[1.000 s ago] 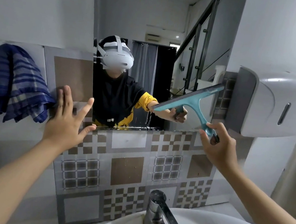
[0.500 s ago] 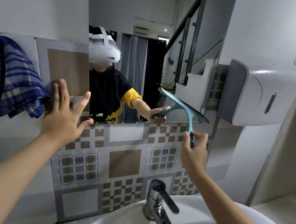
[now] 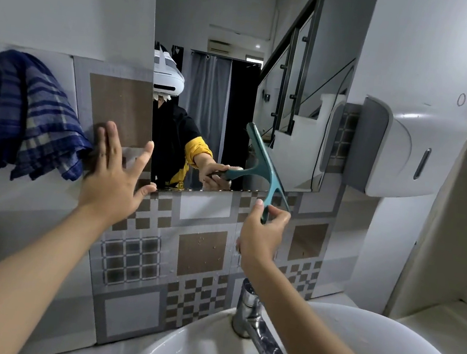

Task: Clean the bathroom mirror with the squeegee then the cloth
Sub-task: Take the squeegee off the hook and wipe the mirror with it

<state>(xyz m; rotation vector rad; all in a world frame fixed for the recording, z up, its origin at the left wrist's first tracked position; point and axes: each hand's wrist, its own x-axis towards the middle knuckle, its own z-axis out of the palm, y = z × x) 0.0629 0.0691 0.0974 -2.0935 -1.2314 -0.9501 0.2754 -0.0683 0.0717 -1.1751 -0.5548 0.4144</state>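
The squeegee (image 3: 266, 166) step looks under way: the right hand (image 3: 261, 241) pinches its handle between thumb and fingers, with the blade tilted against the lower right part of the mirror (image 3: 298, 81), just above the tiled edge. The left hand (image 3: 113, 181) is spread flat on the wall tiles by the mirror's lower left corner. The cloth (image 3: 23, 116) hangs untouched on the wall to the left, so step 2, the wiping, seems not yet begun.

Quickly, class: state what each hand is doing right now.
Left hand: open, fingers spread, flat against the tiled wall.
Right hand: closed on the squeegee handle.
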